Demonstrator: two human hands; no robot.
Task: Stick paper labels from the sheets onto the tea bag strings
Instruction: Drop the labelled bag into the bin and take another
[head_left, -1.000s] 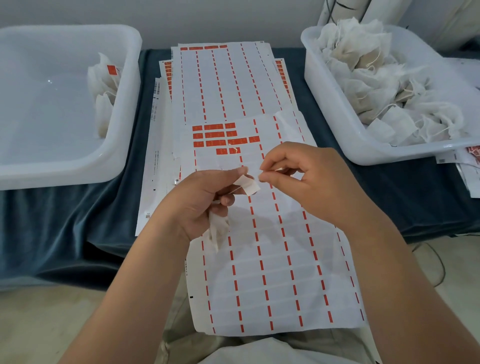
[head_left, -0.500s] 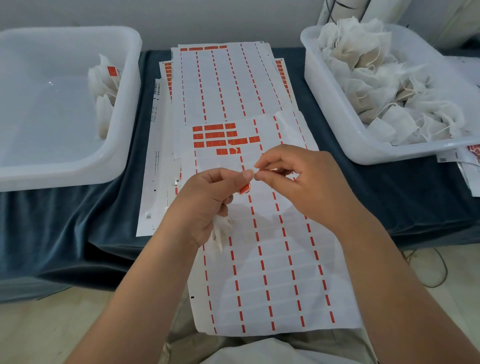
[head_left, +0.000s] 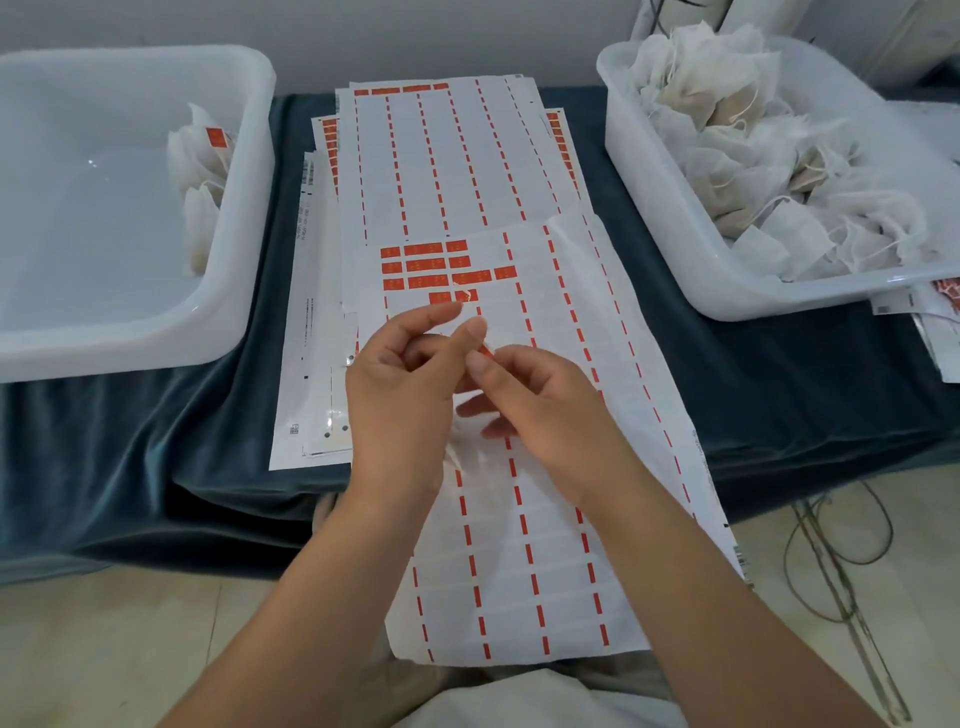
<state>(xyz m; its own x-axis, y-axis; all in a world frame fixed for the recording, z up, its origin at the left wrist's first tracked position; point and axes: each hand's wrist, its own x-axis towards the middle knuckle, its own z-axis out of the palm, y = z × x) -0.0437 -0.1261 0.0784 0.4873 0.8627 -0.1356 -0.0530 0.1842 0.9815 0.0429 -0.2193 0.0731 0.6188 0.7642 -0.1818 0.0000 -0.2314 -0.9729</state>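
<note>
The left hand (head_left: 400, 389) and right hand (head_left: 535, 400) are meeting over the label sheet (head_left: 545, 519), fingertips touching. Between the left forefinger and the right thumb a small red label (head_left: 487, 349) is being pinched — only a sliver is showing. Just below that pinch, a pale tea bag (head_left: 467, 447) is hanging blurred between the palms; which hand is carrying it cannot be told, nor can its string be made out. Just beyond the pinch, a few red labels are remaining on the sheet. Far left of the pinch a tub (head_left: 104, 332) is holding a few tagged bags; far right a second tub (head_left: 727, 280) is lying heaped with bags — both on a dark cloth (head_left: 208, 467).
</note>
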